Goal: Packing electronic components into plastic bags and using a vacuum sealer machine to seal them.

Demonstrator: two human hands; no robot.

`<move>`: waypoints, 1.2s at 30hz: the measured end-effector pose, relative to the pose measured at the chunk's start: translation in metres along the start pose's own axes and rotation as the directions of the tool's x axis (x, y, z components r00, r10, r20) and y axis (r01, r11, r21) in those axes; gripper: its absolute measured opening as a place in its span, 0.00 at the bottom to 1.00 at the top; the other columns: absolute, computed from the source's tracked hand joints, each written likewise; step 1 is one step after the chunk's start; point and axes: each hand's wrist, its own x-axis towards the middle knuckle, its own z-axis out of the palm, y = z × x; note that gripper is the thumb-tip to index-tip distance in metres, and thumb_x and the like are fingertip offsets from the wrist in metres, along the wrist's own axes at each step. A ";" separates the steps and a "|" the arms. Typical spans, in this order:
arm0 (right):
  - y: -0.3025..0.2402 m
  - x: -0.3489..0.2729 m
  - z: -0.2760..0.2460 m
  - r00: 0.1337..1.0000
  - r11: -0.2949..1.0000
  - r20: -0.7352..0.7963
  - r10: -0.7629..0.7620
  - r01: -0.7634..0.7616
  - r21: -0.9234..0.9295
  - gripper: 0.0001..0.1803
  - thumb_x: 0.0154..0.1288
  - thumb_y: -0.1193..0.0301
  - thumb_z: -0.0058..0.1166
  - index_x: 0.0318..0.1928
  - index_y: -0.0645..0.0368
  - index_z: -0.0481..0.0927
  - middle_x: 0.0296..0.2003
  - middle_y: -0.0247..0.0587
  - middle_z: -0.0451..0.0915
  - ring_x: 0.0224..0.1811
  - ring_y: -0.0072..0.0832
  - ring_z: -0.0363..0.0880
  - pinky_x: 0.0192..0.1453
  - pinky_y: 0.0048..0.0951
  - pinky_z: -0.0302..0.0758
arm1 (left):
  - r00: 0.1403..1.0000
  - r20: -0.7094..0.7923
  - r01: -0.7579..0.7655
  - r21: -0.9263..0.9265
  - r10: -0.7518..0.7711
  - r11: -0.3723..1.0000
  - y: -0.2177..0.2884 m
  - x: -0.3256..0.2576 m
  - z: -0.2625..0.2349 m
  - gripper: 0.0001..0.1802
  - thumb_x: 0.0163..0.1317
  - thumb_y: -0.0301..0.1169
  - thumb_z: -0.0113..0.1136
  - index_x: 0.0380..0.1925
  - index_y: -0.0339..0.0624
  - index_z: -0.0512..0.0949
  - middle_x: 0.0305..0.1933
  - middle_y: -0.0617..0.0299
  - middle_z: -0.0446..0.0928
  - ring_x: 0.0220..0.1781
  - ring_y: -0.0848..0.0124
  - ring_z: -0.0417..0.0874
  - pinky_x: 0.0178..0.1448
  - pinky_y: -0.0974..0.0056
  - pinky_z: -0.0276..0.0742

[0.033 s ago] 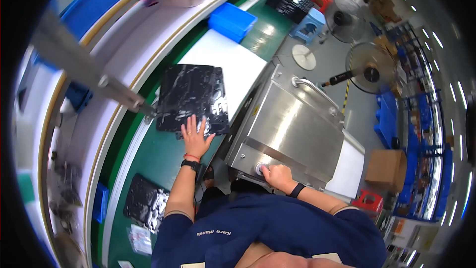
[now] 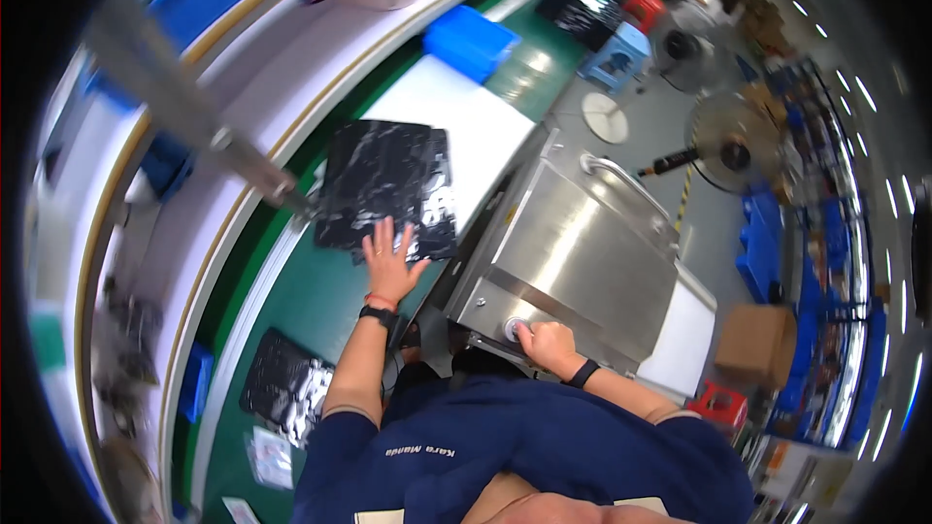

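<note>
"Where does the black bag (image 2: pixel 383 184) lie?"

"Flat, partly on the white board (image 2: pixel 485 126) and green bench (image 2: pixel 301 286), left of the steel machine (image 2: pixel 587 243). The left hand (image 2: pixel 390 272), fingers spread, rests at its near edge."

"And the right hand (image 2: pixel 551 345)?"

"Curled, thumb at the round knob (image 2: pixel 514 328); whether it pinches or presses, I cannot tell. Light, even pressure from the left probably keeps things smooth."

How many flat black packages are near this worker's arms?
2: the farther package, partly under the left hand; the nearer package, beside the left forearm. Others may be hidden.
</note>
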 end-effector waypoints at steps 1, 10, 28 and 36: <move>0.002 0.000 0.000 1.000 1.000 -0.027 0.007 -0.007 -0.002 0.25 0.60 0.54 0.45 0.15 0.60 0.77 0.17 0.53 0.75 0.21 0.50 0.76 0.27 0.45 0.72 | 0.999 0.024 -0.029 -0.035 0.030 0.999 0.007 0.005 -0.014 0.41 0.44 0.51 0.64 0.59 0.51 0.66 0.68 0.46 0.51 0.70 0.49 0.49 0.66 0.40 0.43; 0.018 -0.004 0.015 0.980 0.993 -0.172 -0.099 0.087 -0.081 0.27 0.62 0.53 0.44 0.18 0.64 0.76 0.18 0.57 0.75 0.23 0.54 0.75 0.28 0.50 0.71 | 0.986 -0.127 0.069 -0.300 -0.111 0.952 0.080 -0.083 -0.067 0.29 0.51 0.36 0.61 0.55 0.43 0.67 0.63 0.42 0.57 0.62 0.48 0.62 0.63 0.51 0.61; -0.158 0.123 0.015 0.907 0.938 -0.309 -0.286 0.331 0.102 0.28 0.52 0.51 0.57 0.42 0.63 0.74 0.41 0.54 0.75 0.47 0.49 0.72 0.49 0.46 0.69 | 0.793 -0.299 0.503 -0.169 -0.530 0.848 0.080 -0.305 -0.162 0.09 0.50 0.28 0.60 0.32 0.38 0.79 0.38 0.55 0.78 0.42 0.56 0.78 0.46 0.59 0.73; -0.158 0.207 0.050 0.900 0.873 -0.119 0.419 -0.364 0.325 0.41 0.45 0.47 0.62 0.59 0.47 0.63 0.59 0.49 0.58 0.63 0.47 0.55 0.60 0.51 0.61 | 0.708 -0.331 0.632 -0.098 -0.624 0.769 0.045 -0.379 -0.215 0.07 0.51 0.26 0.58 0.31 0.36 0.78 0.38 0.50 0.77 0.42 0.53 0.77 0.47 0.57 0.72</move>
